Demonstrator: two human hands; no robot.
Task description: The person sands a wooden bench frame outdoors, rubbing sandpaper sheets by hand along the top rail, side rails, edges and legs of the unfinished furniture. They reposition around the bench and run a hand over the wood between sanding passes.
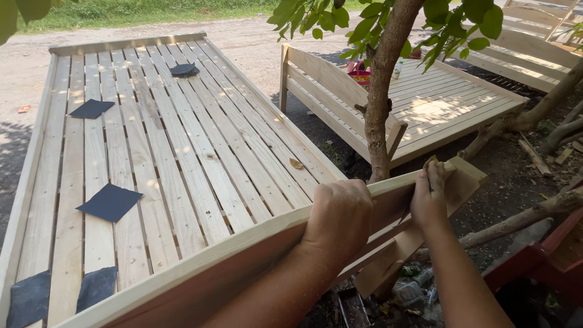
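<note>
So we've got the slatted bed frame point(182, 152) tipped up in front of us, dark sandpaper sheets point(110, 202) lying loose on the slats, plus a dry leaf point(296, 163). A tree trunk point(382, 91) stands just past the headboard edge point(255, 240), with a second bed frame point(437, 100) behind it. Our left hand point(337, 220) curls over that edge, fingers wrapped and pressed together. Our right hand point(429, 195) pinches a folded sandpaper piece point(432, 161) against the rail. Bottles sit in litter below point(413, 285).
</note>
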